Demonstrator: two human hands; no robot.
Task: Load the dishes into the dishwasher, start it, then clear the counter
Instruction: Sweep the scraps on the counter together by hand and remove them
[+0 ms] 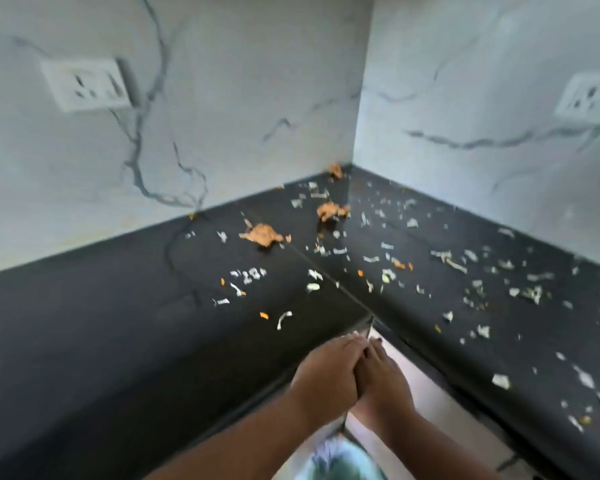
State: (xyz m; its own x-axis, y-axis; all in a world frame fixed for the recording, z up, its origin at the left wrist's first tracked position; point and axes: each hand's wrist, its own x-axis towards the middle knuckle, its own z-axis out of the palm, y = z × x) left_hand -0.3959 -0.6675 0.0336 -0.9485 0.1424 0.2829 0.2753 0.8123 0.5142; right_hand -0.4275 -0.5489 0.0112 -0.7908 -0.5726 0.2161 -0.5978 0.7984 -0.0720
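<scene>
— Black stone counter (94, 327), L-shaped, running into a corner under white marble-look walls (250, 98). What's lying on it?

— Scraps everywhere: pale shreds (451, 261) scattered across the right run and around the corner, small orange bits (264, 315) among them, and three bigger orange-brown clumps (263, 234) near the back, one tucked right into the corner.

— And the hands?

— Both are low in the frame, just off the counter's inner corner edge. The left hand (326, 372) lies over the right hand (385, 379), palms pressed together, fingers straight and pointing toward the corner. Neither grips anything that I can see, though the frame is blurred.

— Touching the counter?

— The fingertips (355, 339) reach the edge at the inner corner; whether they actually touch it I cannot tell.

— Anything else?

— A white socket plate (87, 84) on the left wall, another socket (591, 98) at the right edge of the frame on the right wall. Below the hands, pale floor (440, 407) and a bit of light green clothing (340, 459)
</scene>
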